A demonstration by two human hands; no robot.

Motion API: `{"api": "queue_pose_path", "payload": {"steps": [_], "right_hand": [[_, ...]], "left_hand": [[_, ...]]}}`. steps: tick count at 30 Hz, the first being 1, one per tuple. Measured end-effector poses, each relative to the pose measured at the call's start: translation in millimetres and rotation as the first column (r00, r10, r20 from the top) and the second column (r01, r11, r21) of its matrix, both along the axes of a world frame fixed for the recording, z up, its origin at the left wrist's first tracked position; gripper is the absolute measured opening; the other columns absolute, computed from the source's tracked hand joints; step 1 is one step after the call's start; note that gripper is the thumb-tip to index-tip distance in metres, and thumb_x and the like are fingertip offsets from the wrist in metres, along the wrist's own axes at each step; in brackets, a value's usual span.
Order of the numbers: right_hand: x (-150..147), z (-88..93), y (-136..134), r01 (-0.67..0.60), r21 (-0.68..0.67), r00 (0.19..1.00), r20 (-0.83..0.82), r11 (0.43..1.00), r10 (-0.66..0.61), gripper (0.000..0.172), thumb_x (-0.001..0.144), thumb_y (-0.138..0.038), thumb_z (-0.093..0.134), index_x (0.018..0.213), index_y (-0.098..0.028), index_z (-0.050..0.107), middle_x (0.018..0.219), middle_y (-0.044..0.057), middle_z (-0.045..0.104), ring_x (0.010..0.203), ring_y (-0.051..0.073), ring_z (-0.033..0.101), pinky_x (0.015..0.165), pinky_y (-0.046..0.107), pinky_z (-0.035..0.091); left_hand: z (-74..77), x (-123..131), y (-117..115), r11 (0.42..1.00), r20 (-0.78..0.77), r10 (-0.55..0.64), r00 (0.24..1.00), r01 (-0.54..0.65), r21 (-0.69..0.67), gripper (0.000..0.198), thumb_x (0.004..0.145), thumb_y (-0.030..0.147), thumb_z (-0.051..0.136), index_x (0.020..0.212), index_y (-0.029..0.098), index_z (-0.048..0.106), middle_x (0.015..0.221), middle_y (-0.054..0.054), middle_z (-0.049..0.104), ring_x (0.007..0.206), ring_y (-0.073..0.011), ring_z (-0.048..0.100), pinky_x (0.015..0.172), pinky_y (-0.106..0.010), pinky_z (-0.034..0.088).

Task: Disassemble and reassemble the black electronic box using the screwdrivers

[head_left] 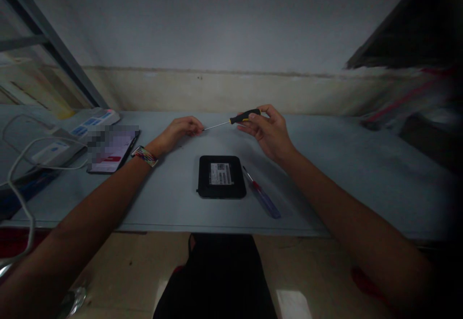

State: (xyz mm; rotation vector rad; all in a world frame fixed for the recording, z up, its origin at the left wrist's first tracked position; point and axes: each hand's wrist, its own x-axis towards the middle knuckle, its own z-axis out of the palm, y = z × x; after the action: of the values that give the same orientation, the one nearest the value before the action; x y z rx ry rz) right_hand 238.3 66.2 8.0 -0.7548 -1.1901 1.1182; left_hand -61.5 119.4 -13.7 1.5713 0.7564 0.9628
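My right hand point(269, 131) grips the black and yellow handle of a thin screwdriver point(243, 117), held level above the table with its shaft pointing left. My left hand point(179, 132) has its fingers pinched together right at the shaft's tip; whether they touch it is hard to tell. A striped band sits on my left wrist. Below the hands a small black box point(221, 177) with a white label lies flat on the pale table point(343, 174). A second screwdriver point(262, 194), with a red and purple handle, lies just right of the box.
A phone point(110, 150) with a lit screen lies at the left of the table. Further left are white cables point(21, 165), a flat white device point(96, 120) and a metal frame. A wall runs behind the table. Dark clutter fills the right.
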Motion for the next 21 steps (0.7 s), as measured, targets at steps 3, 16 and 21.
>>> {"api": "queue_pose_path", "payload": {"steps": [3,16,21], "right_hand": [[-1,16.5,-7,0.01,0.064,1.0,0.007,0.998,-0.01,0.043,0.081,-0.041,0.094,0.098,-0.029,0.057,0.102,-0.003,0.087,0.091,0.019,0.086,0.09,0.038,0.073],[-36,52.7,-36,-0.134,0.322,0.957,0.289,0.937,0.038,0.045,0.093,-0.045,0.088,0.132,-0.032,0.07,0.112,0.004,0.083,0.091,0.024,0.086,0.08,0.039,0.075],[-41,49.8,-37,-0.181,0.355,0.927,0.374,0.917,0.038,0.043,0.098,-0.043,0.082,0.137,-0.03,0.07,0.117,0.005,0.082,0.096,0.024,0.086,0.085,0.039,0.075]], "left_hand": [[-1.8,0,1,1.0,-0.002,-0.015,1.0,0.015,0.014,0.023,0.077,0.032,0.073,0.091,0.017,0.082,0.092,-0.007,0.078,0.089,-0.0192,0.067,0.083,-0.034,0.049],[10.0,7,-16,0.939,-0.334,-0.23,0.914,0.298,0.17,0.032,0.087,0.039,0.09,0.111,0.018,0.086,0.113,-0.01,0.085,0.106,-0.0226,0.077,0.104,-0.04,0.057],[9.4,10,-18,0.921,-0.378,-0.251,0.891,0.34,0.189,0.037,0.086,0.046,0.091,0.112,0.022,0.086,0.115,-0.008,0.085,0.112,-0.0235,0.077,0.109,-0.04,0.055]]}}
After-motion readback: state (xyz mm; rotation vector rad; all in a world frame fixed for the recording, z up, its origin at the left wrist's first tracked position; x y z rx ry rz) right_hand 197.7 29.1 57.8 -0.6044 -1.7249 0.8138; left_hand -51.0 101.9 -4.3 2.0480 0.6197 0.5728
